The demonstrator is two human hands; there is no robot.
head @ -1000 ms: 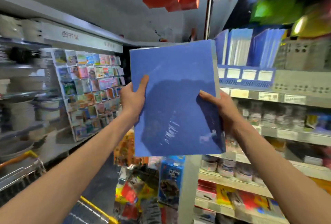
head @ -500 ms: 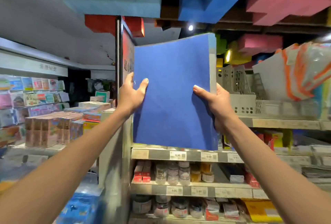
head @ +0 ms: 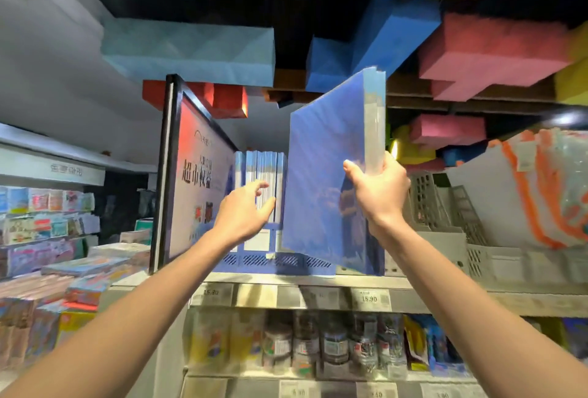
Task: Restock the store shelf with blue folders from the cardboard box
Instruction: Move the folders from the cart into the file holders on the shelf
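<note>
My right hand (head: 378,189) grips a stack of blue folders (head: 324,174) by its near spine edge, held upright and turned edge-on above the top shelf (head: 318,283). A row of blue folders (head: 259,171) stands upright in a blue rack (head: 273,260) on that shelf. My left hand (head: 245,209) reaches to this row, its fingers loosely spread and touching the spines near the right end of the row. The held stack sits just right of the standing row. The cardboard box is out of sight.
A framed sign panel (head: 191,181) stands at the shelf's left end. Grey plastic baskets (head: 445,222) and wrapped orange-white packs (head: 541,190) fill the shelf to the right. Bottles and jars (head: 318,343) line the shelf below. Coloured foam blocks (head: 477,53) hang overhead.
My left hand has let go of the held stack and moved to the standing folders. My right hand has turned the stack edge-on and brought it to the rack. The view has tilted upward.
</note>
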